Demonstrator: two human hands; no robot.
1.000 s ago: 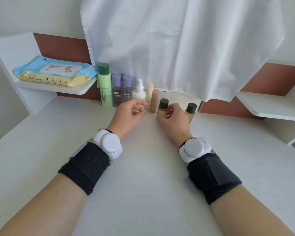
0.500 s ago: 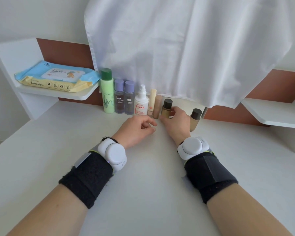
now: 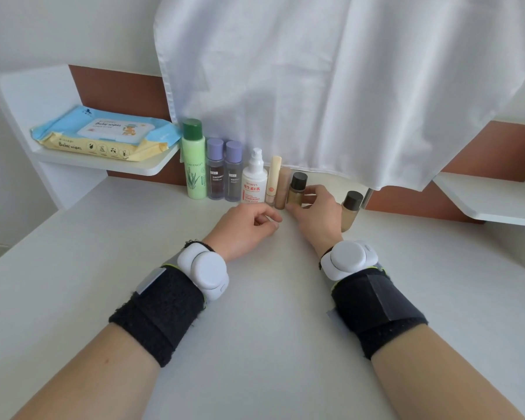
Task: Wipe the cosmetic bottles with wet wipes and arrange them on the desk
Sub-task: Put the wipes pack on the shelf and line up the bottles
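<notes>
**A:** Entry one, the row?

**B:** It stands along the back edge of the bench [image 3: 255, 344]. It holds a green bottle [image 3: 193, 168], two purple-capped bottles [image 3: 215, 174], a white pump bottle [image 3: 254, 184], a pale tube [image 3: 274, 180] and a brown tube [image 3: 282, 190]. All are upright, side by side, touching or nearly so.

**A:** Item in hand?

**B:** A small dark-capped bottle [image 3: 296, 190], upright at the right end of that row, just beside the brown tube. The right hand [image 3: 315, 215] pinches it low on the body.

**A:** The left hand [image 3: 244, 227]?

**B:** It rests on the bench just in front of the row, fingers loosely curled, holding nothing. No wipe shows in it.

**A:** Other stock?

**B:** A second dark-capped bottle [image 3: 350, 209] stands apart to the right, near the back edge. The wipes pack [image 3: 103, 137] lies on the shelf [image 3: 146, 171] above the back left corner.

**A:** Step logged?

**B:** Arranging, by my reading: the held bottle is being seated in line. I cannot tell whether it is wiped.

**A:** Next move?

**B:** Probably a clean release that does not nudge the narrow tubes. Then a reach right for the stray bottle, which has to be set against the row's end.
</notes>
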